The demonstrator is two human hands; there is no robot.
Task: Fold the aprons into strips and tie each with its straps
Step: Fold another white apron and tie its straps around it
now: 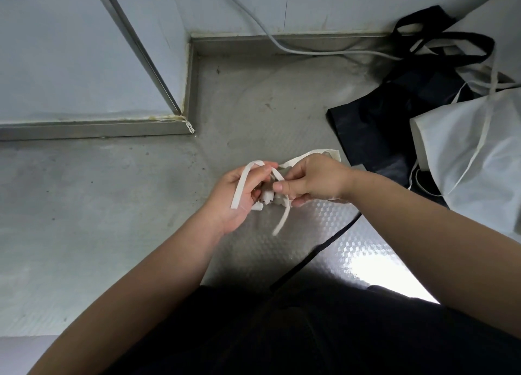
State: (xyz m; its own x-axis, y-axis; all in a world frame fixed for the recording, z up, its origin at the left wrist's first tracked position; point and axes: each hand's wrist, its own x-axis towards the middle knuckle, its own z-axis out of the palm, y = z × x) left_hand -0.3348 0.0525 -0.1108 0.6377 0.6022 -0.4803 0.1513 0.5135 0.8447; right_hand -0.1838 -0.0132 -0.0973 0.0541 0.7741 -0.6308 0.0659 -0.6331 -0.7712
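Head view.

- Strip [267,199]: white apron folded small, held between both hands just above the steel surface [112,194].
- Left hand [239,198]: left of the strip, touching it. Fingers are curled round a white strap [243,187] that loops over the fingertips.
- Right hand [313,180]: right of the strip. Thumb and fingers pinch a second strap [283,218], whose free end hangs below the strip.
- Black aprons [375,120]: heaped well to the right of the strip.
- White aprons [465,154]: right of the strip, overlapping the black heap.
- Black strap [324,247]: on the surface, nearer the person than the strip.
- Cable [267,33]: beyond the strip, by the wall.
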